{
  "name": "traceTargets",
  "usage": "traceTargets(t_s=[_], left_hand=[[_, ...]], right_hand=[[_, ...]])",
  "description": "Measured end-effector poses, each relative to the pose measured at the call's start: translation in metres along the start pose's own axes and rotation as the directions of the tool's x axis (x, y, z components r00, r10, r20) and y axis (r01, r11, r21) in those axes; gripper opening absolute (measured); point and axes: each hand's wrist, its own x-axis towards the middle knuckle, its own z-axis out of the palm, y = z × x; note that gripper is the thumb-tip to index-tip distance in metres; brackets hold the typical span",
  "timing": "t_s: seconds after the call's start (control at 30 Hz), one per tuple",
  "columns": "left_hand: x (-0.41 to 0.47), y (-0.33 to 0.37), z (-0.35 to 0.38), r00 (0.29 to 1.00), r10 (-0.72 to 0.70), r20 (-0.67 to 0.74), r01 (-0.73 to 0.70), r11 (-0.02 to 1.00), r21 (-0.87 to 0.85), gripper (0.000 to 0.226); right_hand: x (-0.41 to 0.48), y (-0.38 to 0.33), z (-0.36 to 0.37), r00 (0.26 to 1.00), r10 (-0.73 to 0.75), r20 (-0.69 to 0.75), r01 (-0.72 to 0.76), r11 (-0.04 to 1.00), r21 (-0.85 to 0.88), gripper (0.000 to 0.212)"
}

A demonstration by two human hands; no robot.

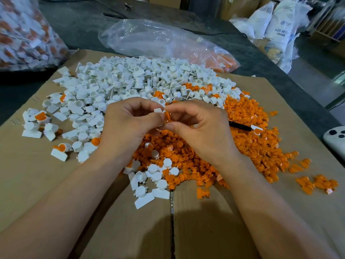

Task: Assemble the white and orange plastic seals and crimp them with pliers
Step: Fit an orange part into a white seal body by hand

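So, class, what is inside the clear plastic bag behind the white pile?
Orange pieces show at the right end of the clear plastic bag; its crinkled film blurs anything else.

Two hands (128, 128), two plastic bags (160, 38) and one black handle (239, 126) are counted; white pieces (119, 81) and orange pieces (252, 131) probably number hundreds.

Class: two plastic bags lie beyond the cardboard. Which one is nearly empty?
The clear bag in the middle: it lies slumped flat, with only some orange pieces at its right end. The bag at the far left bulges, packed full.
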Motion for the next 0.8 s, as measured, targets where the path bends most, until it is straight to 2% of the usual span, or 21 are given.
traceTargets(t_s=[0.23, 0.4, 0.63, 0.8], left_hand=[[0.0021, 0.0012, -0.0014, 0.99, -0.131, 0.06, 0.136, 0.986, -0.091, 0.035], [0.0019, 0.0032, -0.0028, 0.974, -0.211, 0.086, 0.221, 0.966, -0.133, 0.028], [0.0012, 0.0048, -0.0043, 0.965, -0.236, 0.117, 0.248, 0.964, -0.094, 0.024], [0.0019, 0.007, -0.0045, 0.944, -0.307, 0.118, 0.321, 0.939, -0.127, 0.008]], right_hand=[[0.0005, 0.0027, -0.0005, 1.0, -0.017, 0.006, 0.017, 1.0, 0.006, 0.027], [0.0023, 0.0024, -0.0036, 0.999, -0.028, 0.033, 0.028, 0.999, 0.025, 0.028], [0.0029, 0.0034, -0.0039, 0.998, -0.065, 0.027, 0.064, 0.997, 0.031, 0.032], [0.0028, 0.0064, -0.0027, 0.997, -0.005, 0.076, -0.001, 0.997, 0.08, 0.04]])
